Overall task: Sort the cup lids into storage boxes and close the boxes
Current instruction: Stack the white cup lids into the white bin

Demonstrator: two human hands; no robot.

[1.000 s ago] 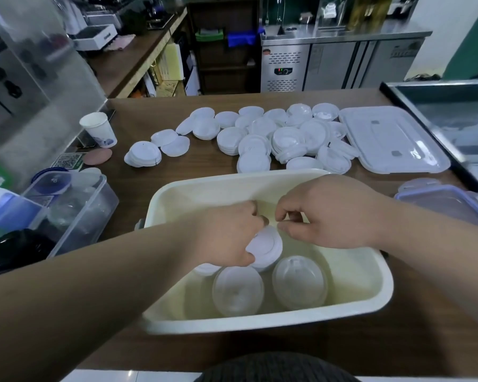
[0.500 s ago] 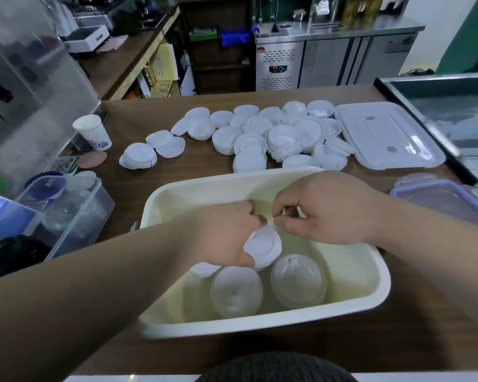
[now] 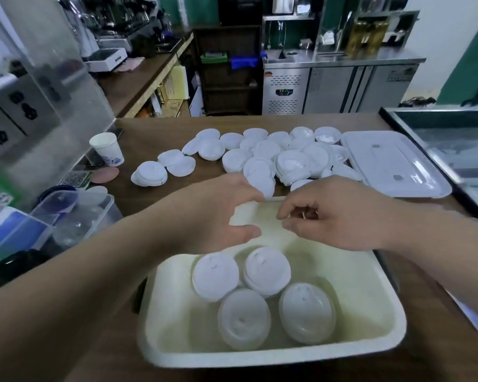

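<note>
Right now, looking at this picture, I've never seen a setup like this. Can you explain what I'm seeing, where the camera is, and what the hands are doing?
There is no machine here, just one person's two bare hands. The single camera sits on the person's head and looks forward and down, so both arms reach in from the bottom. On the brown table sits a cream storage box with four white cup lids, or short stacks of them, inside. Behind it lie many loose lids, with a flat box cover to their right and a paper cup at the left. The left hand hovers open over the box's far edge and holds nothing. The right hand has curled fingers, and I cannot tell whether it pinches anything.
</note>
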